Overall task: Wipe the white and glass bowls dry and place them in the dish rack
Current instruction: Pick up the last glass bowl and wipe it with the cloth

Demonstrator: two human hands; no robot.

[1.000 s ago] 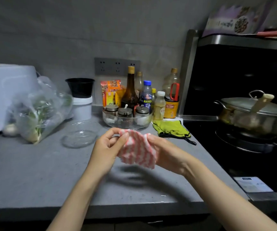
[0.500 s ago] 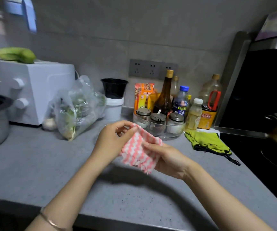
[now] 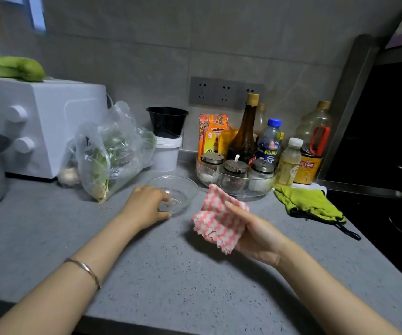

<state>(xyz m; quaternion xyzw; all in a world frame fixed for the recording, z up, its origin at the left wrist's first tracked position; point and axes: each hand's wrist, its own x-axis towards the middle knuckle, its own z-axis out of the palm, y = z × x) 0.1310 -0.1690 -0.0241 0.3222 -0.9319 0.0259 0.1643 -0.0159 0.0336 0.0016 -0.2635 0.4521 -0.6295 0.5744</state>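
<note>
**A:** What is nearest?

**B:** A grey countertop point(image 3: 171, 274). Its front edge runs along the bottom, with bare speckled surface between the two forearms. The right hand point(image 3: 250, 228) is clasped round a folded pink-and-white cloth point(image 3: 219, 218), held above the counter.

**A:** And the glass bowl point(image 3: 180, 189)?

**B:** It sits on the counter just beyond. The left hand point(image 3: 144, 204) pinches its near rim, thumb outside. The bowl looks thin, light and breakable, and probably slick if wet, so a rim grip suits it.

**A:** What crowds it?

**B:** A bag of greens point(image 3: 110, 153) lies close on the left, and a clear tray of spice jars point(image 3: 236, 187) sits just behind on the right. The white bowl and the dish rack are out of view.
</note>
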